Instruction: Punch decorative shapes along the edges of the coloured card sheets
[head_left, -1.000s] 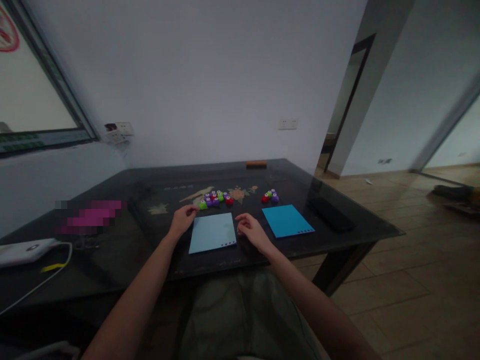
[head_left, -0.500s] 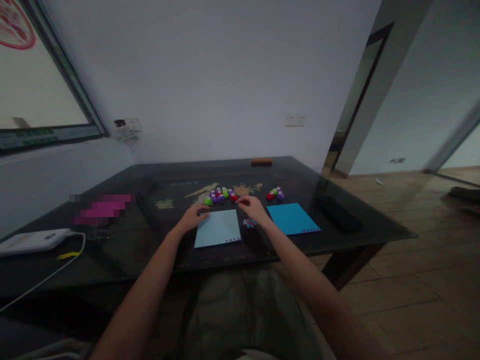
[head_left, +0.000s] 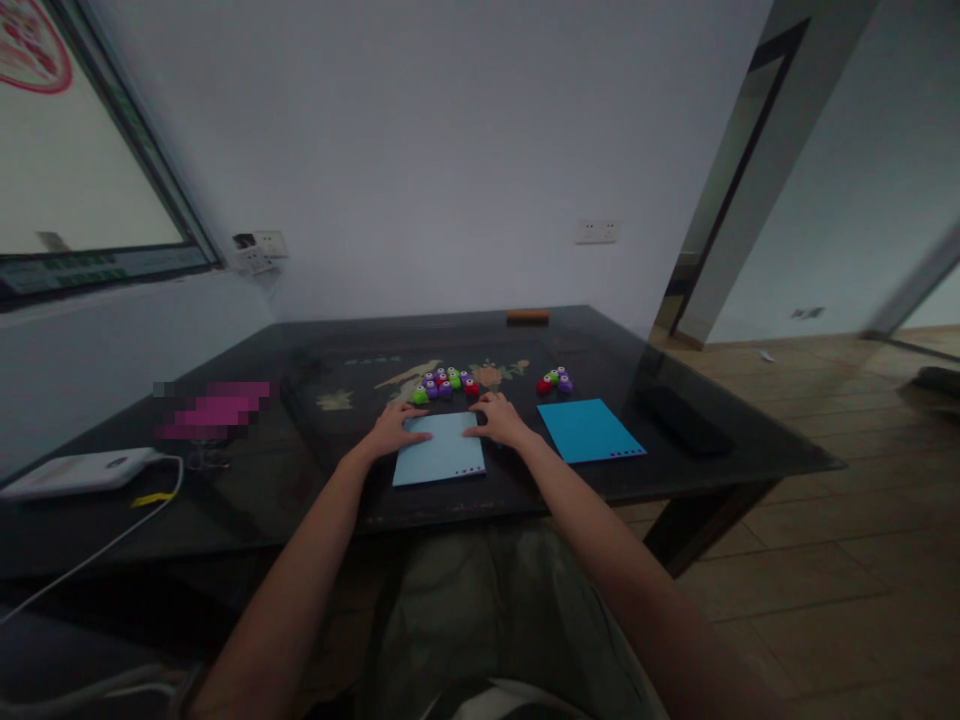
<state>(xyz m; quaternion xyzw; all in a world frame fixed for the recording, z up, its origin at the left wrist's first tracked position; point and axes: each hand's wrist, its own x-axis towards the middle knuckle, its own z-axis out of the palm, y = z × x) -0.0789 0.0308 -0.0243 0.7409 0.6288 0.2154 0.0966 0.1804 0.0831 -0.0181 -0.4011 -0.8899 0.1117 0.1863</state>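
A pale blue sheet of paper (head_left: 441,455) with a row of small dark marks along its near edge lies on the dark table. My left hand (head_left: 394,429) rests at its left edge, fingers apart and thumb over the paper. Across from it, my right hand (head_left: 502,420) is spread at the right edge, its thumb also on the sheet. Just beyond the fingertips sits a cluster of small green, purple and red toys with big white eyes (head_left: 444,386). A smaller group of such toys (head_left: 555,380) stands farther right.
To the right lie a bright blue sheet (head_left: 589,430) and a black oblong object (head_left: 682,422). A brown bar (head_left: 528,317) is at the table's far edge. On the left are a pink blurred item (head_left: 225,408) and a white device (head_left: 82,472) with a cable (head_left: 112,540).
My right hand has gone from beside the red toy to the pale sheet's right edge, and its fingers have spread. My left thumb reaches farther over the paper. The small multicoloured pile is now hidden.
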